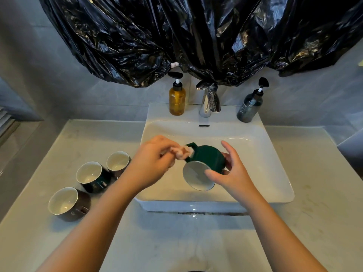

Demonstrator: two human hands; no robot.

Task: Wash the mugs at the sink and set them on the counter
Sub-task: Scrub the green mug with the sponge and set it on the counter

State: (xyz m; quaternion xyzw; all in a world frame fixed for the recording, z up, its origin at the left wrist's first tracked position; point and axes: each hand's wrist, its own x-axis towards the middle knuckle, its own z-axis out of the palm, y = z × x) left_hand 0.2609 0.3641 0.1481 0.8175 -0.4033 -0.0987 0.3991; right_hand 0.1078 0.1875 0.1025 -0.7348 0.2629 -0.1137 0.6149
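Observation:
A dark green mug (209, 158) with a white inside lies tilted on its side over the white sink (275, 173), mouth toward me. My right hand (231, 169) grips its body and rim. My left hand (153, 160) pinches a small pinkish cloth (181, 152) against the mug's handle. Three more mugs stand upright on the counter to the left of the sink: a dark one (67, 203) nearest me, a green one (92, 176) behind it, and a third (117, 161) beside the basin.
A chrome tap (208, 101) stands behind the basin, with an amber pump bottle (177, 99) to its left and a dark pump bottle (249, 107) to its right. Black plastic sheeting (196, 36) hangs above. The pale counter (314, 203) extends on both sides.

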